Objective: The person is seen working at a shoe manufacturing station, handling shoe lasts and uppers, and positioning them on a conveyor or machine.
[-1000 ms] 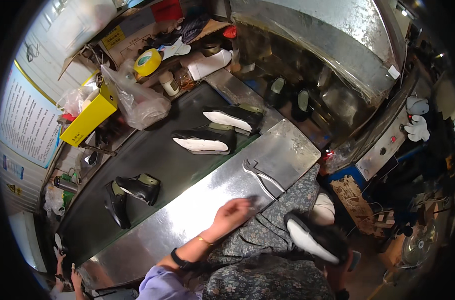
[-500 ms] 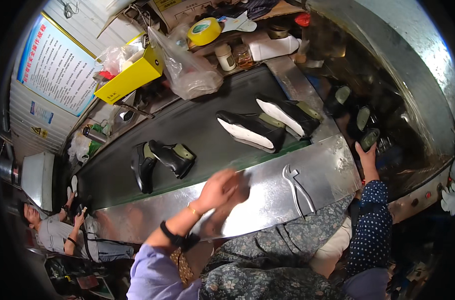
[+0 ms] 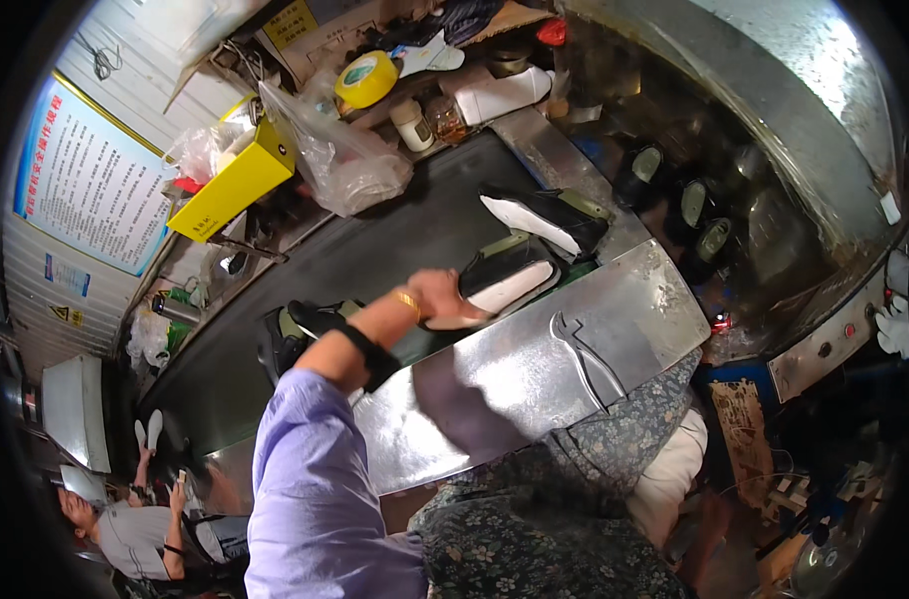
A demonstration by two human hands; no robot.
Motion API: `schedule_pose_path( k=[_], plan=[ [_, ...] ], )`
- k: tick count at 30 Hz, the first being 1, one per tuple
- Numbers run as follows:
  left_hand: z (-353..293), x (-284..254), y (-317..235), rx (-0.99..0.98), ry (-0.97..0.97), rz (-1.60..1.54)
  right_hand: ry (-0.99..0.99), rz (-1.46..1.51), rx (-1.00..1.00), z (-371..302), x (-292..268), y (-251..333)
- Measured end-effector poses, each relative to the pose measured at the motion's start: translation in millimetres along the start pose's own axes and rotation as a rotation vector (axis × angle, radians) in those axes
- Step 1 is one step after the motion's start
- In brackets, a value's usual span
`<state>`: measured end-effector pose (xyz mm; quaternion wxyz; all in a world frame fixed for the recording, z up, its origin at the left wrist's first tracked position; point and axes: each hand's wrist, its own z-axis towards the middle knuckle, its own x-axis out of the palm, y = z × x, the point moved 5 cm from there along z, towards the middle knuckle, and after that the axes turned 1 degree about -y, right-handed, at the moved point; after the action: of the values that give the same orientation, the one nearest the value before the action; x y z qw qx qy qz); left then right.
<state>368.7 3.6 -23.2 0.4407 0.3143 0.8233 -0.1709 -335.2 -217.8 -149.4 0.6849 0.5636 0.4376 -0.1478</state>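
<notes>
My left hand (image 3: 446, 298) reaches over the dark belt with its fingers closed round the toe end of a black shoe (image 3: 489, 268). This shoe is tipped on its side, its white sole facing me. Just behind it lies a second black shoe (image 3: 549, 215), also showing a white sole. Under and beyond my left forearm a pair of black shoes (image 3: 309, 317) with green insides is partly covered. My right hand is out of sight. On the metal ledge lie pincers (image 3: 586, 359) with silver handles, nearer to my body.
Several black shoes (image 3: 692, 205) sit inside the dark machine opening at the right. Along the back are a yellow box (image 3: 233, 188), a plastic bag (image 3: 339, 165) and a yellow tape roll (image 3: 366, 80). A co-worker (image 3: 140, 534) is at the far left. A control panel (image 3: 829, 344) stands at the right.
My left hand has moved up from over the metal ledge and taken hold of the nearer white-soled shoe. My right hand has left the shoe in the machine opening and gone out of view.
</notes>
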Motion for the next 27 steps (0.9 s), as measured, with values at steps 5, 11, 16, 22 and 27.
schedule_pose_path(
  k=[5,11,16,22,27],
  plan=[
    [-26,4,8,0.007,-0.247,-0.418,-0.043,0.6,0.35,5,16,-4],
    [-127,-21,-37,0.077,-0.243,-0.845,0.173,0.503,-0.304,92,5,238],
    [-215,17,-151,0.427,-0.143,-0.929,0.296,1.211,-0.462,88,7,362],
    [-193,72,-242,0.735,0.053,-1.441,0.373,0.153,-0.318,37,32,345],
    [-185,75,-274,0.79,0.34,-1.601,0.182,0.105,-0.4,37,7,320]
  ],
)
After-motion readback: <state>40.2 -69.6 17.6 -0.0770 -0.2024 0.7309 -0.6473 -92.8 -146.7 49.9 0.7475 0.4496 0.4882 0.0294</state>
